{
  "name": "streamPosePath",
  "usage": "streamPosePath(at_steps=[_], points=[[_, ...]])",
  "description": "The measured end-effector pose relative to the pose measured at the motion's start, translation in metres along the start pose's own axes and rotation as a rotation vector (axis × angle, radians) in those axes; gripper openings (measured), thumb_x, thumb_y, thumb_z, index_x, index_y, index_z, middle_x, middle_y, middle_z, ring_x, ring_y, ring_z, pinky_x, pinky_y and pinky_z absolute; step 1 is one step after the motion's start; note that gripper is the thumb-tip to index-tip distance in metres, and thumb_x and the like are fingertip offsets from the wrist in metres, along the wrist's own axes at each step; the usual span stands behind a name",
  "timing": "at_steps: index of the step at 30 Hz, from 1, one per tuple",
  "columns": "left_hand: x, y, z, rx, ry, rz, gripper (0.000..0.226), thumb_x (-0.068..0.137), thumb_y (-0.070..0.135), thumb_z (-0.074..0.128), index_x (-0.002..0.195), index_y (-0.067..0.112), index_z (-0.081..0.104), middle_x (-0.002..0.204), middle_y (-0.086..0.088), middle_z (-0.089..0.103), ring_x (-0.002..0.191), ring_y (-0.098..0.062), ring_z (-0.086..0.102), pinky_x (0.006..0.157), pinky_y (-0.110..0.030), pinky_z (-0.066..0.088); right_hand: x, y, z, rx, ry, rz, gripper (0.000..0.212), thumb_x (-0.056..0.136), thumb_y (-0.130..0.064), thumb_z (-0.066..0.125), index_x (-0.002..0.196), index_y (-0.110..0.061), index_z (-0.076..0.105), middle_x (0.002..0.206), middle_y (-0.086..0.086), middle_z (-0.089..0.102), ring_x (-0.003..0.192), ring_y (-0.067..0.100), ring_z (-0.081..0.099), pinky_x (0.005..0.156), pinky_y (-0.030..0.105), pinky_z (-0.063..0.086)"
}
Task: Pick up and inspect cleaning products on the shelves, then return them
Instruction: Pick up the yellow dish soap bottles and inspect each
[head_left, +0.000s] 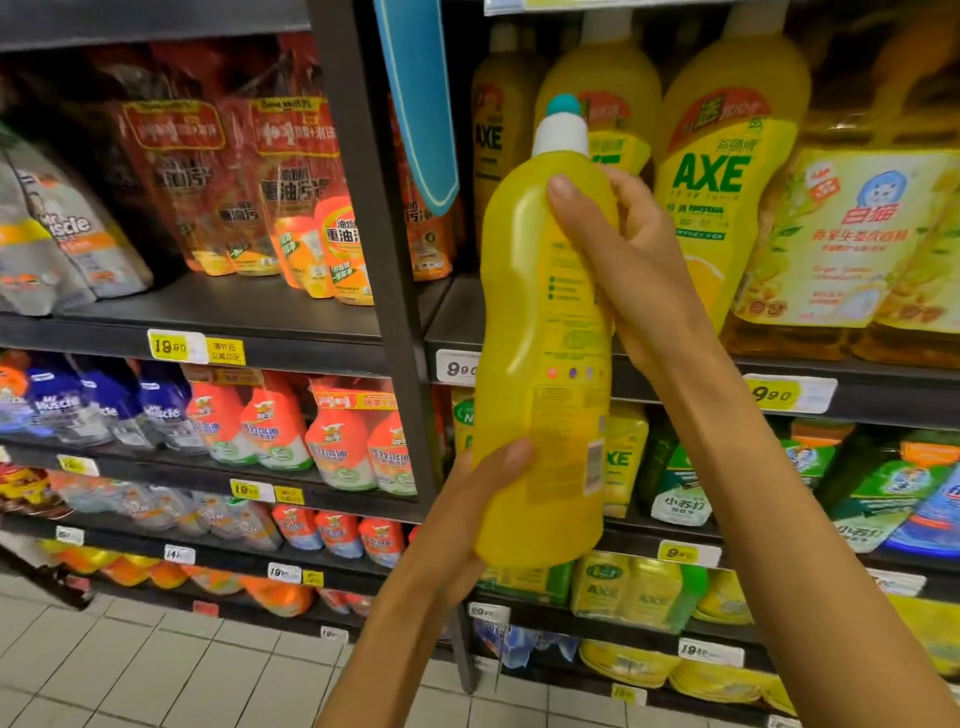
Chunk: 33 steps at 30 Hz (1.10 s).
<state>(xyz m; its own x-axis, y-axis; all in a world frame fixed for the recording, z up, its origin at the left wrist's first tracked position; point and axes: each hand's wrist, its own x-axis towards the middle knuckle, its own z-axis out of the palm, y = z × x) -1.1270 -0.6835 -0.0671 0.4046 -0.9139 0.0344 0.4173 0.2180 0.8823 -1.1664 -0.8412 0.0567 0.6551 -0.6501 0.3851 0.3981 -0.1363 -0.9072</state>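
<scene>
Tall yellow plastic bottle (540, 364) upright, cap at 12 – right hand (631, 270) grips its shoulder, left hand (467, 519) cups its base – shelf gap at 1 o'clock, right hand nearer.

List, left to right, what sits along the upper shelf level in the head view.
Grey Mr Muscle refill pouches → red-orange refill pouches → dark upright shelf post → held yellow plastic bottle → yellow AXE bottle → large amber jug.

Both forearms are bare from the frame's lower edge up to the wrists, with no sleeve showing, and the left hand (467, 519) and right hand (639, 270) wear no gloves, rings, watch or bracelet.
</scene>
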Motion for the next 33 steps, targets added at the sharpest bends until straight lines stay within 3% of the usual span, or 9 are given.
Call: streamPosePath(at_steps=[5,12,15,18,21,23,27,30,33], points=[[-0.001,-0.01,0.013,-0.132,-0.101,-0.014,0.056,0.045,0.055,0.087,0.095,0.032,0.076,0.101,0.001,0.074,0.094,-0.018,0.07,0.072,-0.032,0.058,0.007,-0.002,-0.023,0.342,-0.228,0.193,0.028,0.088,-0.032,0.059,0.106,-0.012,0.065,0.09,0.005,0.073,0.084,0.018,0.071,0.075,0.035,0.057],[0.009,-0.012,0.018,0.027,-0.031,-0.02,0.055,0.06,0.063,0.076,0.108,0.035,0.07,0.114,0.002,0.07,0.106,-0.018,0.066,0.077,-0.029,0.056,0.001,-0.01,-0.038,0.185,-0.198,0.095,0.025,0.08,-0.023,0.065,0.1,-0.009,0.065,0.078,0.003,0.073,0.072,0.016,0.07,0.063,0.03,0.056],[0.014,-0.01,0.025,0.197,0.114,0.059,0.049,0.073,0.07,0.058,0.11,0.039,0.068,0.113,0.003,0.07,0.107,-0.016,0.065,0.077,-0.023,0.055,-0.003,-0.017,-0.039,0.053,-0.152,0.004,0.035,0.076,-0.027,0.071,0.108,-0.013,0.065,0.084,0.004,0.074,0.078,0.019,0.071,0.066,0.033,0.056],[0.017,-0.01,0.035,0.271,0.233,0.145,0.059,0.065,0.079,0.053,0.099,0.034,0.073,0.098,-0.001,0.075,0.094,-0.018,0.071,0.07,-0.022,0.056,-0.005,-0.023,-0.038,0.053,-0.097,-0.001,0.043,0.077,-0.03,0.072,0.114,-0.009,0.063,0.09,0.006,0.074,0.082,0.02,0.072,0.07,0.033,0.056],[0.019,-0.005,0.039,0.197,0.208,0.167,0.06,0.063,0.079,0.056,0.099,0.035,0.073,0.105,-0.003,0.073,0.099,-0.022,0.069,0.077,-0.031,0.057,0.0,-0.03,-0.039,0.181,-0.158,0.074,0.037,0.088,-0.034,0.06,0.113,-0.007,0.064,0.096,0.007,0.073,0.092,0.019,0.069,0.082,0.035,0.055],[0.018,-0.003,0.039,0.065,0.152,0.154,0.051,0.077,0.068,0.049,0.111,0.035,0.069,0.111,-0.001,0.071,0.103,-0.019,0.067,0.08,-0.031,0.056,0.001,-0.028,-0.039,0.298,-0.229,0.165,0.049,0.092,-0.04,0.053,0.125,-0.005,0.059,0.11,0.011,0.068,0.105,0.023,0.064,0.095,0.04,0.051],[0.017,-0.009,0.044,-0.066,0.063,0.094,0.046,0.095,0.053,0.029,0.111,0.035,0.068,0.105,0.005,0.073,0.096,-0.011,0.069,0.078,-0.027,0.055,-0.004,-0.015,-0.025,0.432,-0.382,0.269,0.063,0.082,-0.054,0.059,0.123,-0.007,0.058,0.123,0.024,0.059,0.116,0.039,0.058,0.1,0.055,0.045],[0.016,-0.011,0.04,0.028,0.077,0.097,0.046,0.09,0.057,0.031,0.107,0.039,0.07,0.103,0.004,0.073,0.096,-0.011,0.069,0.078,-0.027,0.057,-0.006,-0.015,-0.02,0.467,-0.335,0.249,0.057,0.083,-0.052,0.051,0.117,-0.006,0.058,0.108,0.021,0.058,0.101,0.037,0.056,0.092,0.05,0.046],[0.018,-0.001,0.037,0.224,0.11,0.116,0.046,0.079,0.068,0.039,0.108,0.045,0.067,0.107,0.003,0.072,0.1,-0.013,0.068,0.086,-0.033,0.057,-0.006,-0.02,-0.021,0.372,-0.218,0.206,0.054,0.078,-0.046,0.059,0.114,-0.005,0.059,0.093,0.014,0.06,0.086,0.028,0.058,0.072,0.038,0.052]])
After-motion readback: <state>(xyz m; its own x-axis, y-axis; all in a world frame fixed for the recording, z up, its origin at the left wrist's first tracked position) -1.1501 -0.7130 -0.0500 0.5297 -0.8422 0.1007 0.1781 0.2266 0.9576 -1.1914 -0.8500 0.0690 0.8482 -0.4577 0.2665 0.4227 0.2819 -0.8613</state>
